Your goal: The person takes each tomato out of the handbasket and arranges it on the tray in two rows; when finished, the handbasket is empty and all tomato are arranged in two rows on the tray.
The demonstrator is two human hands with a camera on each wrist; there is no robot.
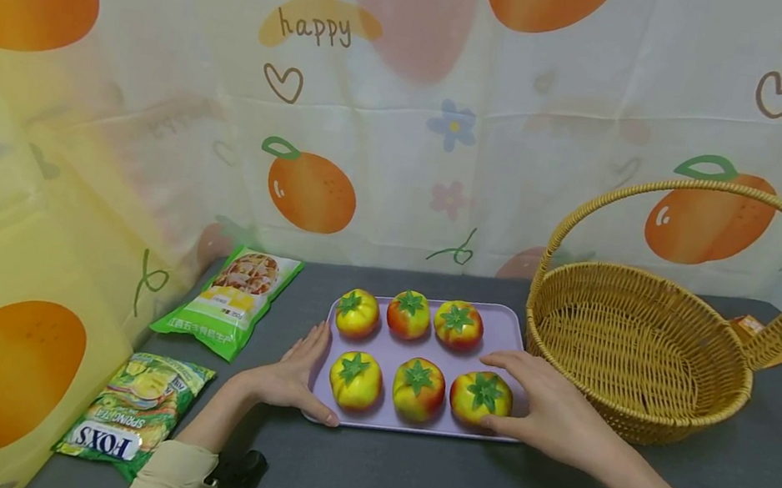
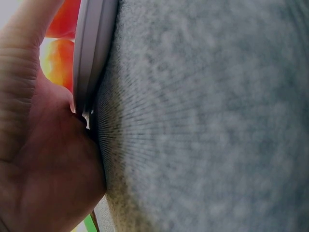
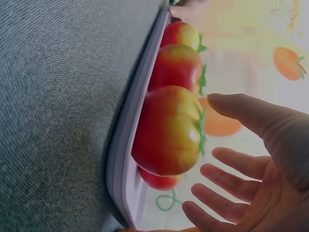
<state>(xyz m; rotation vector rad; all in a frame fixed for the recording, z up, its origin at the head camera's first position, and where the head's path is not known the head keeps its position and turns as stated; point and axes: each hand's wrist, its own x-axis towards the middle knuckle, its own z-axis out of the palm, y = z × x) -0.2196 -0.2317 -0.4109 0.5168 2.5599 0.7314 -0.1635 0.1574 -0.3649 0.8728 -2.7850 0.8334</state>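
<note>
Grip loose on both: left hand flat against tray, right hand spread beside it.

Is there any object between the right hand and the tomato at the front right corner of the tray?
Nothing visible. The right hand hovers open beside the front-right tomato on the tray; the right wrist view shows open air between its fingers and the fruit.

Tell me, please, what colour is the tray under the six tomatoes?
The tray is pale lilac; it shows best in the head view.
</note>
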